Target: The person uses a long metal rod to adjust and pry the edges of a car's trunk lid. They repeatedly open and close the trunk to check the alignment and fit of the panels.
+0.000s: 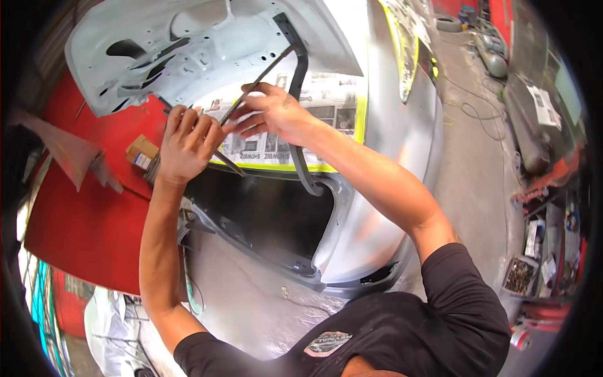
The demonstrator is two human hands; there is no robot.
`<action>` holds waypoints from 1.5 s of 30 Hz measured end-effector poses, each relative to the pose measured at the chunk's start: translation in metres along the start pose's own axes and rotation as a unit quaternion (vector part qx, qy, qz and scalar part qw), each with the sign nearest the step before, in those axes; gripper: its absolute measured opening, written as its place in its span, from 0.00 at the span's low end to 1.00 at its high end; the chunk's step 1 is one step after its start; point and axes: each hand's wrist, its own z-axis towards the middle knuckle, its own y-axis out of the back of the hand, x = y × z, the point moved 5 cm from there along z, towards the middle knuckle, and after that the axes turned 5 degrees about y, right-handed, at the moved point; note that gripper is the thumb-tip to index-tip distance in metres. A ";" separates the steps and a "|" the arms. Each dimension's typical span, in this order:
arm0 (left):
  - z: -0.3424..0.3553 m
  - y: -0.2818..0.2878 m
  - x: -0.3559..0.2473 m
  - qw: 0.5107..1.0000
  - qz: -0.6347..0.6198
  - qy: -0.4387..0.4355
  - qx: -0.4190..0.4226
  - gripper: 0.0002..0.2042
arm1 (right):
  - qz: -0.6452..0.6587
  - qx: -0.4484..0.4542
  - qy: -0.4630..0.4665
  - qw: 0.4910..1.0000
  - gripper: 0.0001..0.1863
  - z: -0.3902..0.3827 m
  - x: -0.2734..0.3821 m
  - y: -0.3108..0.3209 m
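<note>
The trunk lid (207, 38) of a grey car stands raised, its pale underside facing me. A dark curved hinge arm (300, 81) joins it to the body on the right. My left hand (188, 141) is closed around a dark metal bar (230, 163), whose lower end sticks out below the fist. A thin metal rod (270, 66) slants from the right hinge arm down toward my left hand. Across that rod reaches my right hand (273, 116), fingers spread and slightly blurred. Whether its fingertips press on the rod is hard to make out.
Newspaper (320, 107) edged with yellow tape covers the rear window area. Below lies the dark trunk opening (257, 213). A red panel (81, 232) and a small cardboard box (142, 149) are at left. A parts bin (521, 275) and a grey tank (493, 63) stand at right.
</note>
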 end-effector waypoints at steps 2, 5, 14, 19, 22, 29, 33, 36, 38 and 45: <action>-0.001 -0.007 -0.006 1.000 0.011 0.011 0.024 0.11 | 0.080 0.013 0.003 0.997 0.19 0.014 0.011 0.013; 0.001 -0.002 -0.016 0.997 0.035 0.012 0.060 0.10 | 0.113 -0.054 0.041 0.991 0.17 0.023 0.011 0.019; -0.007 0.002 0.006 0.995 0.036 0.089 -0.006 0.11 | 0.067 0.022 0.055 0.996 0.15 0.047 0.034 -0.003; -0.019 -0.012 0.017 0.996 0.018 0.087 -0.015 0.14 | 0.049 0.020 0.049 0.997 0.15 0.057 0.032 -0.002; -0.018 -0.014 0.025 0.996 0.020 0.083 0.000 0.14 | 0.054 0.019 0.070 0.996 0.15 0.061 0.033 -0.002; -0.005 -0.007 0.038 0.997 0.051 0.055 -0.013 0.13 | 0.094 0.017 0.089 0.991 0.14 0.072 0.034 -0.006; -0.006 -0.001 0.038 0.997 0.059 0.045 -0.004 0.13 | 0.108 0.026 0.086 0.990 0.14 0.070 0.030 -0.008; -0.012 -0.003 0.039 0.997 0.064 0.044 -0.002 0.13 | 0.108 0.040 0.089 0.989 0.15 0.063 0.032 -0.012; -0.011 -0.004 0.037 0.997 0.064 0.044 -0.004 0.13 | 0.101 0.037 0.092 0.990 0.16 0.062 0.034 -0.012; -0.002 -0.001 0.038 0.997 0.069 0.040 0.010 0.13 | 0.101 0.033 0.105 0.989 0.18 0.069 0.033 -0.007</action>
